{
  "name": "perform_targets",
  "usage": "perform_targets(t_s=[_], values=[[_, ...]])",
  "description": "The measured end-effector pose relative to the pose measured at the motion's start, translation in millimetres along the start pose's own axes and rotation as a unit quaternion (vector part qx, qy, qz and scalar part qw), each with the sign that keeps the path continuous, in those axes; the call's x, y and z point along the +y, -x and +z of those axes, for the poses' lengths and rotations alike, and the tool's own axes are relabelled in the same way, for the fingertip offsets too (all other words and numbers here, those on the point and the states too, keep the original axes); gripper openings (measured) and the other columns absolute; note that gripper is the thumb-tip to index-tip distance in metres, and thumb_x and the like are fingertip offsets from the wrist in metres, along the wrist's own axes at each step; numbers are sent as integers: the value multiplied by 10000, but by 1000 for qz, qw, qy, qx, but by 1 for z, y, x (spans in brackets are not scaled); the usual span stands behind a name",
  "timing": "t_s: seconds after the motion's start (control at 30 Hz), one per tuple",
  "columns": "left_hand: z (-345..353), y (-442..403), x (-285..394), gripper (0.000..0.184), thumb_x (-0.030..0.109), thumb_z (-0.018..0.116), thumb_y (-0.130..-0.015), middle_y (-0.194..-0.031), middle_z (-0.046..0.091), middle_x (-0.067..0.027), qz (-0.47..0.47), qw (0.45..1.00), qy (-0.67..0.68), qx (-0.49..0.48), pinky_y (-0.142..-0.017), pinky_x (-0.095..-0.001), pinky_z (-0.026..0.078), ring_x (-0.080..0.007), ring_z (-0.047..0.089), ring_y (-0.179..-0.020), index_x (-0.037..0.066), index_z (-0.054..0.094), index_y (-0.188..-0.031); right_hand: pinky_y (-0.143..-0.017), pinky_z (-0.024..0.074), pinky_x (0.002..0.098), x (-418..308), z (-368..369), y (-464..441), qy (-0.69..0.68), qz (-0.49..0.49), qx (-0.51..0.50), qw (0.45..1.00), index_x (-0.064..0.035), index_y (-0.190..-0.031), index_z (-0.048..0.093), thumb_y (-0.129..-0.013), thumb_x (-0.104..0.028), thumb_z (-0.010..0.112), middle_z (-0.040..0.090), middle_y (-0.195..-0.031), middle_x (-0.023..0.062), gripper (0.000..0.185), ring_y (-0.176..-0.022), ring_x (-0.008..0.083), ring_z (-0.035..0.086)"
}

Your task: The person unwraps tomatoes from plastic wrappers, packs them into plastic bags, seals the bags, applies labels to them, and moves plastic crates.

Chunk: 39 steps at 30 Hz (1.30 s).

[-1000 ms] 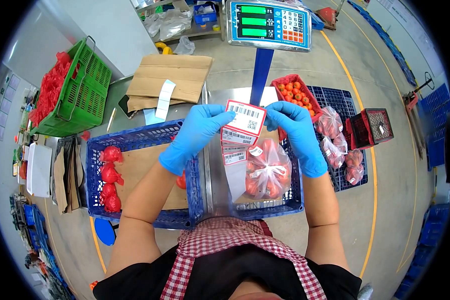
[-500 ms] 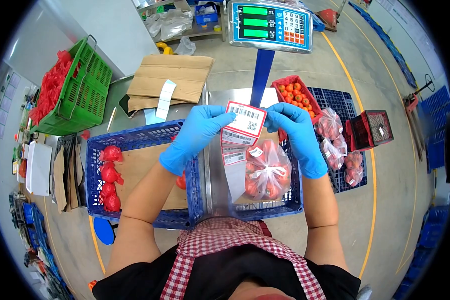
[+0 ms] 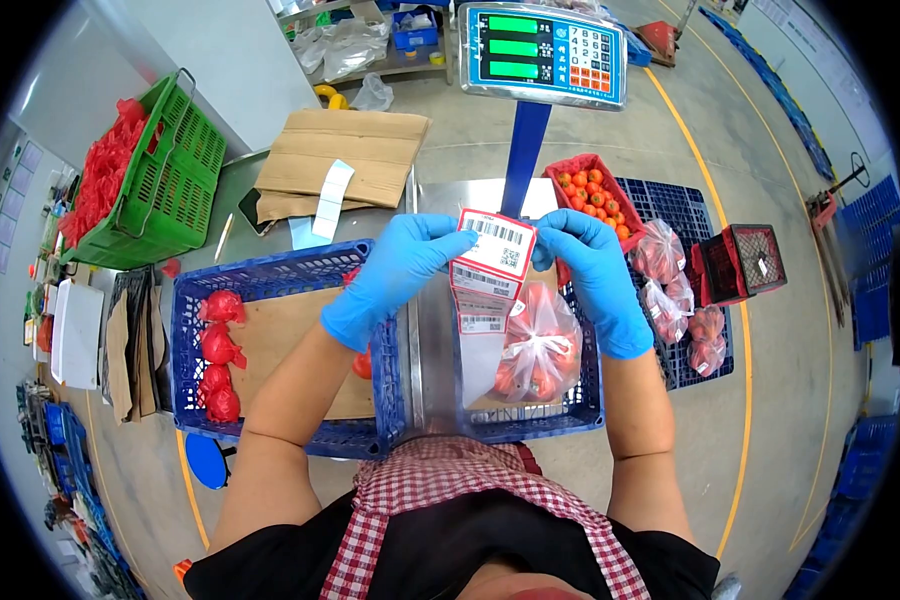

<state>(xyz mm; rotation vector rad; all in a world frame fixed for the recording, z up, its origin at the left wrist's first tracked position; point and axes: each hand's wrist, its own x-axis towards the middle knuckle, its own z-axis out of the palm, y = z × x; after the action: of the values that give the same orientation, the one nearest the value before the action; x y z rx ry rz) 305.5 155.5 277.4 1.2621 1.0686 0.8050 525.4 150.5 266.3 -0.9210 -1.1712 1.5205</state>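
A strip of white labels with red borders and barcodes (image 3: 497,258) hangs in front of me, its lower part trailing down. My left hand (image 3: 390,275), in a blue glove, pinches the strip's left side between thumb and fingers. At the label's right edge, the blue-gloved fingers of my right hand (image 3: 600,285) are closed together; the exact fingertip contact is partly hidden. Below the strip, a clear knotted bag of tomatoes (image 3: 542,352) lies in a blue crate (image 3: 530,430), partly covered by the strip.
Beyond my hands stands a scale display (image 3: 542,55) on a blue post (image 3: 526,150). To the left, a blue crate (image 3: 280,268) holds red bags (image 3: 220,345). Cardboard (image 3: 345,150), a green crate (image 3: 185,160), a box of tomatoes (image 3: 590,190) and bagged tomatoes (image 3: 660,250) surround the workplace.
The label strip has shifted slightly right and down, uncovering less of the bag's left side. Both hands stay close to the strip, with only small finger movements.
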Motion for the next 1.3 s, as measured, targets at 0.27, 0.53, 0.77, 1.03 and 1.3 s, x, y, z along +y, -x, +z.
perform_targets(t_s=[0.27, 0.53, 0.77, 1.03, 1.3], values=[[-1, -1, -1, 297, 156, 572, -864, -908, 660, -115, -12, 1000, 0, -9, -719, -251, 501, -122, 627, -773, -64, 594, -1063, -617, 430, 221, 0, 2, 1, -25, -11, -9, 1000, 4, -882, 633, -828, -98, 583, 614, -715, 26, 125, -645, 85, 533], [-1, -1, -2, 299, 158, 575, -863, -898, 661, -112, -13, 1000, -3, -3, -719, -249, 501, -123, 626, -770, -67, 595, -1058, -614, 427, 217, 1, 1, 1, -15, -11, -6, 1000, 4, -883, 636, -826, -102, 585, 612, -716, 24, 130, -642, 81, 529], [-1, 0, -2, 278, 167, 587, -859, -869, 663, -95, -8, 1000, 9, 4, -696, -243, 487, -102, 608, -748, -56, 617, -1023, -630, 436, 217, -4, 3, 3, 14, -8, -2, 1000, 1, -899, 631, -825, -116, 595, 616, -740, 25, 143, -662, 79, 539], [-1, 1, 0, 283, 156, 581, -861, -881, 663, -107, 0, 1000, -5, 11, -704, -242, 497, -115, 622, -755, -67, 609, -1033, -638, 441, 212, -5, 4, 4, 25, -6, 8, 1000, -9, -895, 630, -823, -126, 613, 624, -760, 23, 139, -684, 73, 553], [1, 4, 3, 281, 160, 589, -859, -872, 662, -96, 7, 1000, -13, 22, -699, -241, 485, -104, 606, -748, -63, 615, -1027, -636, 438, 206, -5, 4, 5, 35, -12, 9, 999, -7, -906, 630, -829, -126, 606, 628, -770, 22, 143, -692, 68, 556]])
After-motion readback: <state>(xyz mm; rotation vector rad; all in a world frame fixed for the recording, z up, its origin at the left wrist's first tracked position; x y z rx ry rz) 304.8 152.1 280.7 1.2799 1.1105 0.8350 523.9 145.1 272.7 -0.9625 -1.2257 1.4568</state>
